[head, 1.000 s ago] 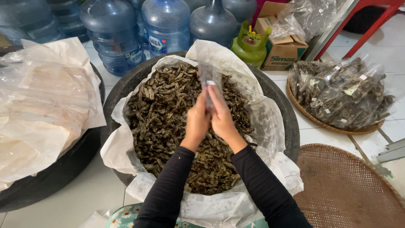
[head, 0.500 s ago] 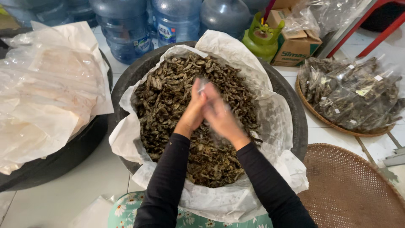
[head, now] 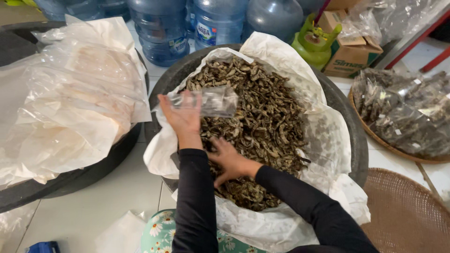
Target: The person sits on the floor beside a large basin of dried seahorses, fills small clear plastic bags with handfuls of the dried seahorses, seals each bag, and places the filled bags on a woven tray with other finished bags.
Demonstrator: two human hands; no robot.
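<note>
At the near edge lies a floral cloth, and from it two black sleeves reach forward over a wide dark tub lined with a white sheet. The right hand is nearest: it lies palm down on the heap of dried brown pieces near the tub's front, fingers spread and curling into the pieces, its grip loose around a few of them rather than clenched. Just beyond and to its left, the left hand is raised above the heap, palm toward the camera, its grip pinching one end of a small clear bag, which sticks out sideways to the right, over the pieces and clear of the sheet. Left of the tub, a second dark tub holds a crumpled pile of pale plastic. To the right, a woven tray lies on the white floor, and farther back a shallow basket carries filled clear packets. Beyond the tubs stand blue water jugs, a green gas cylinder and a cardboard box.
</note>
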